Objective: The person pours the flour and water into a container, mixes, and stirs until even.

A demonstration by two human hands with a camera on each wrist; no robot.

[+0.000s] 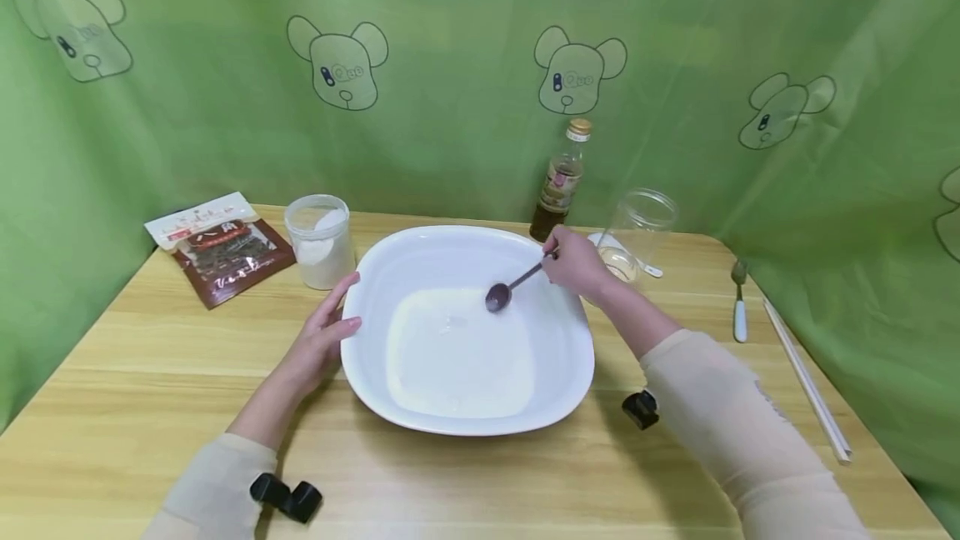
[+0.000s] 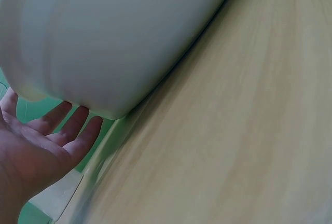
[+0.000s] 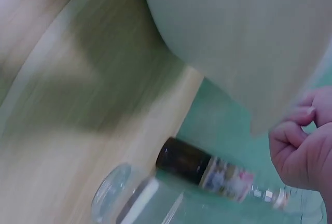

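Note:
A large white basin (image 1: 468, 419) stands on the wooden table, a faint glint showing on its floor. My left hand (image 1: 322, 340) rests against its left side, fingertips at the rim. In the left wrist view, the fingers (image 2: 78, 125) reach out fairly straight to the outer wall. My right hand (image 1: 573, 263) pinches the handle of a dark brown spoon (image 1: 498, 297) over the basin's right side. The spoon's bowl hangs inside the basin. In the right wrist view, the right hand (image 3: 306, 146) shows curled fingers beside the basin's wall, while the spoon is hidden.
Behind the basin stands a bottle of dark liquid (image 1: 558, 186). A clear jar (image 1: 647, 219) and a white spoon (image 1: 651, 271) are beyond my right forearm. A jar of white powder (image 1: 321, 252) and a brown packet (image 1: 225, 252) lie left; a fork (image 1: 739, 307) and white sticks (image 1: 810, 386) right.

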